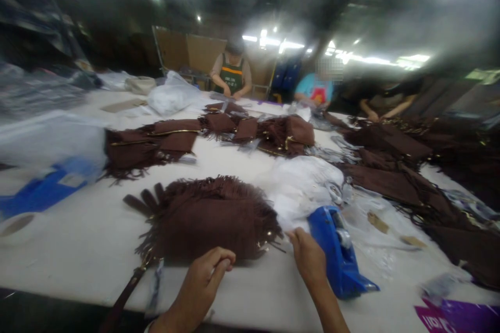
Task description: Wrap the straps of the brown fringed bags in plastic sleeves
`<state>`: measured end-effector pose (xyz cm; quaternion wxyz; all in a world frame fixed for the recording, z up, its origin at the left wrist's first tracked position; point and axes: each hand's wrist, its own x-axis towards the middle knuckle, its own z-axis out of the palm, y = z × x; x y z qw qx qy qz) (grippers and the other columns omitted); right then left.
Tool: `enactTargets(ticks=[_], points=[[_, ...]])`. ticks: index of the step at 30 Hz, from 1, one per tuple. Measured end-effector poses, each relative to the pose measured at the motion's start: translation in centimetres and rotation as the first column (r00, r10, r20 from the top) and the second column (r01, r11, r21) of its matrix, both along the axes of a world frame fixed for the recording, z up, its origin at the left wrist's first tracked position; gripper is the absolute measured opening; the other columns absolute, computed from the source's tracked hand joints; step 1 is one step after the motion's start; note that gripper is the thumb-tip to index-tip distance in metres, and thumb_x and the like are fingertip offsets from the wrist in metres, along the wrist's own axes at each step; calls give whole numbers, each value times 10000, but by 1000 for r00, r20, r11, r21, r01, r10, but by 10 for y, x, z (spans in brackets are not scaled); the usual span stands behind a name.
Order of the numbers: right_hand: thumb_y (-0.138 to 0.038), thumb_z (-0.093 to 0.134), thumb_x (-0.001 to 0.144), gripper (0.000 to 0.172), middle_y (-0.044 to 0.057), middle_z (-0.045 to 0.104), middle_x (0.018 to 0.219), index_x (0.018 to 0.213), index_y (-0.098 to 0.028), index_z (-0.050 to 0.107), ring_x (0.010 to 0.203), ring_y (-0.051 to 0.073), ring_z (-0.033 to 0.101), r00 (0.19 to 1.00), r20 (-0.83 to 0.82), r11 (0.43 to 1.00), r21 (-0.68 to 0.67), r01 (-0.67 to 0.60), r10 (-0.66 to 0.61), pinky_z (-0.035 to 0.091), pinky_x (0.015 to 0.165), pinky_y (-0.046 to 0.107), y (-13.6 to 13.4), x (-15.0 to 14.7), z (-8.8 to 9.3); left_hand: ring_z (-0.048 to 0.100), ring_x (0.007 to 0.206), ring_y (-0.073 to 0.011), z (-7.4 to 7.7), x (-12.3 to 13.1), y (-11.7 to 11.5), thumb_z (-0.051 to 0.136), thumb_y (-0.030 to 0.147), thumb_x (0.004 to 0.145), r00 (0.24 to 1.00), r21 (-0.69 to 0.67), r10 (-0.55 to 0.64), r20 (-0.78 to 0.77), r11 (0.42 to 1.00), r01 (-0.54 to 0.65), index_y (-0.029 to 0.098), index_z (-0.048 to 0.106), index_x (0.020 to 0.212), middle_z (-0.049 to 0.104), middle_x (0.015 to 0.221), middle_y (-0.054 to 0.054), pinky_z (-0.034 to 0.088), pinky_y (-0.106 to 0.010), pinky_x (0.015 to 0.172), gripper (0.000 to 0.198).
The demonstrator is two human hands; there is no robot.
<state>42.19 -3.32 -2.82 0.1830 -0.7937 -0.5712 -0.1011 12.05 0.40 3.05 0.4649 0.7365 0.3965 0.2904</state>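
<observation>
A dark brown fringed bag (211,223) lies on the white table in front of me, with gold-coloured metal bits at its right end and a brown strap (127,289) hanging off its lower left. My left hand (205,278) is closed just below the bag's front edge, a small pale bit showing between thumb and fingers. To the right of the bag, my right hand (308,257) is pinched beside a heap of white wrapping (302,184); whether it grips any of this is unclear. A blue tape dispenser (334,255) stands right beside that hand.
More brown fringed bags (156,140) lie across the table (226,161), with a large pile (394,166) at right. A roll of tape (19,226), a blue object (47,187) and clear plastic are at left. Several people work at the far side. A purple package (464,317) is lower right.
</observation>
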Motion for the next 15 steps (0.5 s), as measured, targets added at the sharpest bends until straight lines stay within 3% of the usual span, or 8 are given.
enactTargets(ticks=[5,11,15], points=[[-189,473,930,175,26,597,726,771,-220,540,739,208,545,970,212,992,-58,-108,118,295,626,293,2,-1,-2,624,811,-162,-2,20,-8,439,309,945,997,-60,-45,61,997,49,214,635,912,661,861,-24,445,-248,762,220],[-259,503,923,180,47,565,720,750,-208,502,732,229,534,930,363,998,2,64,-60,310,630,312,15,5,1,621,792,-168,-22,11,-17,441,315,938,999,-125,-27,21,992,29,207,622,868,643,826,-19,436,-251,740,223],[-396,451,949,291,42,576,686,724,-213,478,652,204,548,948,295,993,29,118,-121,280,554,293,10,9,-9,625,804,-181,-23,8,-16,430,327,932,1000,-160,-23,0,987,23,203,620,871,645,832,-28,449,-257,741,236]])
